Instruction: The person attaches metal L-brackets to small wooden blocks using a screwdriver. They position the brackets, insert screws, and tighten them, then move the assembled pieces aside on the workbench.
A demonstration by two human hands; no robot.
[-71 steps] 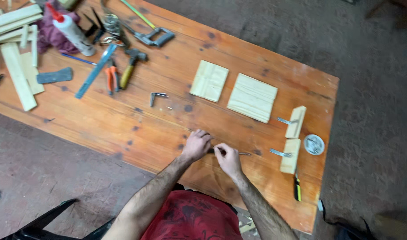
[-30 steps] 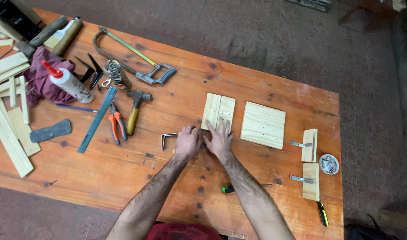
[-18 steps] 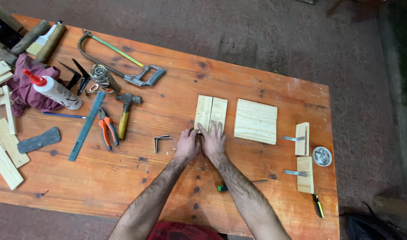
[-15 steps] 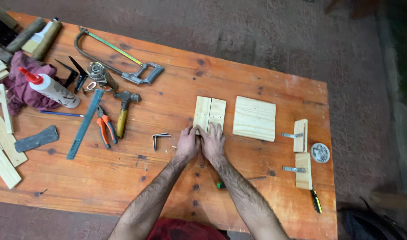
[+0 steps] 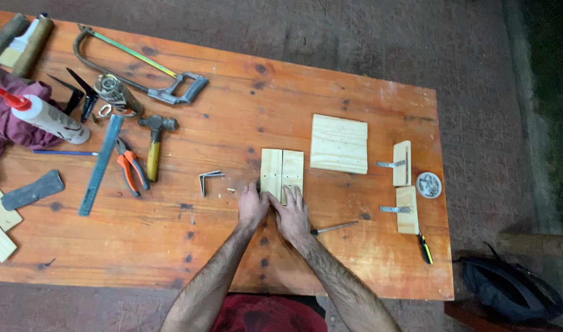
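While both forearms reach forward from the bottom edge of the view and converge, the left hand (image 5: 252, 206) and right hand (image 5: 290, 212) lie side by side, palms down, at the near edge of a small pale wooden panel (image 5: 282, 174) made of two narrow boards set together. The left hand's fingers are curled and bunched at the panel's near left corner; the right hand's fingers are stretched flat, their tips resting on the panel's near edge. Neither hand grips anything. The panel lies flat near the middle of the orange wooden table (image 5: 232, 258). A metal corner bracket (image 5: 207, 180) lies just left of the hands, a screwdriver (image 5: 333, 228) just right of the right wrist, and a larger square wooden panel (image 5: 339, 144) sits beyond to the right.
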